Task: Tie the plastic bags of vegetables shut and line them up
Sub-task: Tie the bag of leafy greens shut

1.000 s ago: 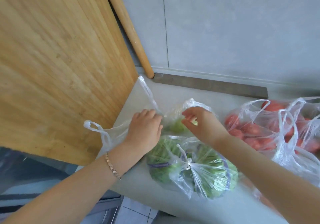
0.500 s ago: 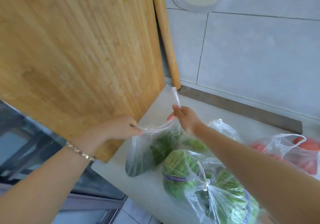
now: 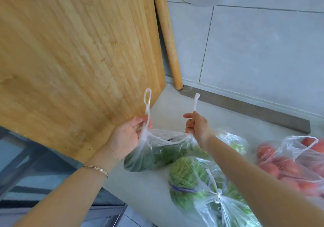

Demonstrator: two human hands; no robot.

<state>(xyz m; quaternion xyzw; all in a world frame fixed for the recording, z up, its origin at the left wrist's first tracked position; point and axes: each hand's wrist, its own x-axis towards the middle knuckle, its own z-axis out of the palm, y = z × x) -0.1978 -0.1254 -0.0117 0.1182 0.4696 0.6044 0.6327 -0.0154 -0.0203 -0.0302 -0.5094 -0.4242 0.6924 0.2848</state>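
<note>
A clear plastic bag of dark leafy greens (image 3: 154, 155) rests on the grey counter near the left edge, its mouth stretched wide. My left hand (image 3: 128, 135) grips the left handle, whose loop sticks up above my fingers. My right hand (image 3: 197, 127) pinches the right handle, its strip pointing up. In front, a knotted bag of green cabbage (image 3: 206, 188) lies on its side. Behind my right forearm sits another bag with pale greens (image 3: 235, 144). A bag of red tomatoes (image 3: 289, 163) stands untied at the right.
A large bamboo cutting board (image 3: 78, 60) leans at the left, right beside my left hand. A wooden rolling pin (image 3: 168, 37) leans on the tiled wall. A metal strip (image 3: 245, 109) lies along the wall. The counter edge (image 3: 112, 190) drops off at lower left.
Both hands have slid along the greens bag to its handles and pulled them up and apart; the handle loops now stand above my fingers. The view has shifted slightly.
</note>
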